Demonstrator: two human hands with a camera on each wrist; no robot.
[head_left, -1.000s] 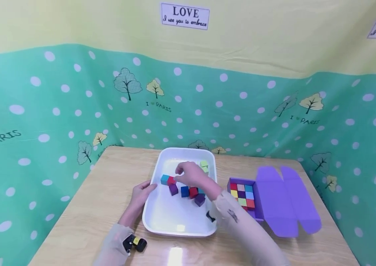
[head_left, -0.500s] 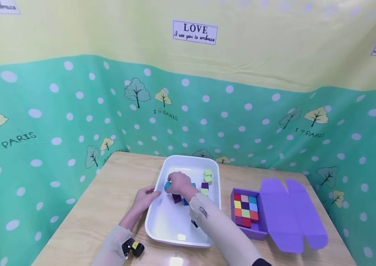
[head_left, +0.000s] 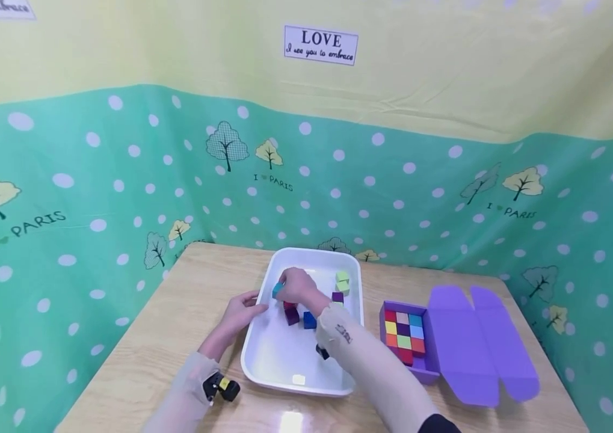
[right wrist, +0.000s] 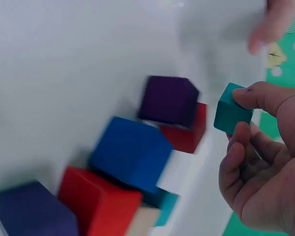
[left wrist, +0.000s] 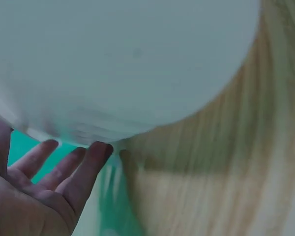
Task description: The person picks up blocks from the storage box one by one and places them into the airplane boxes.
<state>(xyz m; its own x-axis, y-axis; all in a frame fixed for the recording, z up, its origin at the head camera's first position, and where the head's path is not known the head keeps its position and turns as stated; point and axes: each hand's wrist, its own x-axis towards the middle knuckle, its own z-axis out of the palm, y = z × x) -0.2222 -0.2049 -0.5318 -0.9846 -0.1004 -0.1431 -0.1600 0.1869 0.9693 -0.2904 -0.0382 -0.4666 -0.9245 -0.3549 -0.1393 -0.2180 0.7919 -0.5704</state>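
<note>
My right hand [head_left: 299, 287] reaches into a white plastic tray [head_left: 298, 367] and pinches a teal cube [right wrist: 233, 109] between thumb and fingers, near the tray's left wall. Beside it lie a dark purple cube [right wrist: 168, 101] and a red cube [right wrist: 191, 130] partly behind that one. A blue cube [right wrist: 130, 152] sits close by, with more red, purple and teal cubes bunched around it in the right wrist view. My left hand [head_left: 241, 313] grips the tray's left rim, thumb over the edge. In the left wrist view its fingers [left wrist: 91, 164] lie against the tray's outside.
Light green cubes [head_left: 343, 282] are in the tray's far right corner. Right of the tray, a purple box [head_left: 424, 375] holds rows of coloured cubes, its lid [head_left: 471, 349] folded out to the right. A patterned cloth [head_left: 393, 198] hangs behind the wooden table [head_left: 138, 355].
My right hand, earlier over the red cube with nothing gripped, has come down and left and now pinches the teal cube. My left hand stays at the rim. The head view has shifted slightly.
</note>
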